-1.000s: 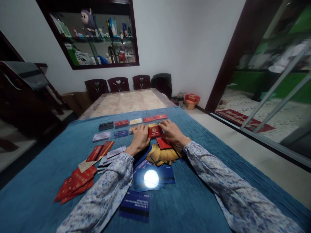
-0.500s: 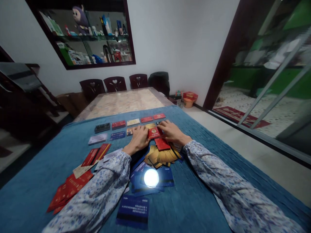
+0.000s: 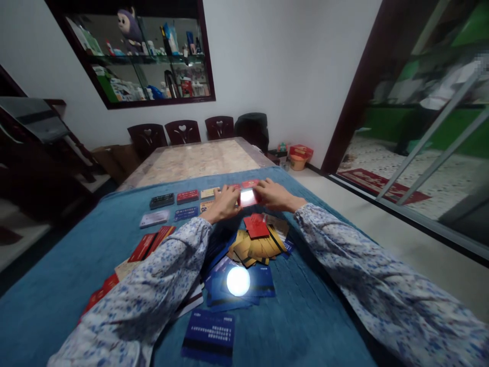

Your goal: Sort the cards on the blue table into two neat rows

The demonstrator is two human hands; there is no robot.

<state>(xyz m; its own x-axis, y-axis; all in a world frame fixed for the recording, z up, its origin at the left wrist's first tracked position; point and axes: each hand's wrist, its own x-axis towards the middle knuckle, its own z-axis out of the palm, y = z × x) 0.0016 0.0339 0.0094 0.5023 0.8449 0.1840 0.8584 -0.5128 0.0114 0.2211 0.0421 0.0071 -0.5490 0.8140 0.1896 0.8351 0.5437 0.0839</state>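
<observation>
A red card (image 3: pixel 249 199), its face washed out by glare, is held by its two ends between my hands above the far part of the blue cloth (image 3: pixel 305 316). My left hand (image 3: pixel 226 205) is closed on its left end, and my right hand (image 3: pixel 274 195) grips the right end. Just nearer to me lies another red card (image 3: pixel 256 227) on a fan of gold cards (image 3: pixel 263 247). Blue cards (image 3: pixel 263 279) spread below that. Beyond my hands, small card stacks stand in rows, among them a black stack (image 3: pixel 161 200) and a red one (image 3: pixel 187 196); my left hand partly hides some.
Red cards (image 3: pixel 147 246) lie left of my left sleeve, which covers part of them. One dark blue card (image 3: pixel 209 334) sits near me. Past the cloth runs the bare tabletop (image 3: pixel 198 157), with chairs (image 3: pixel 182 133) behind it. A person (image 3: pixel 443 97) stands beyond the glass door.
Both hands have lifted the red card away from the pile and moved it farther from me, slightly right. Its face now catches the light. My left forearm covers more of the red cards.
</observation>
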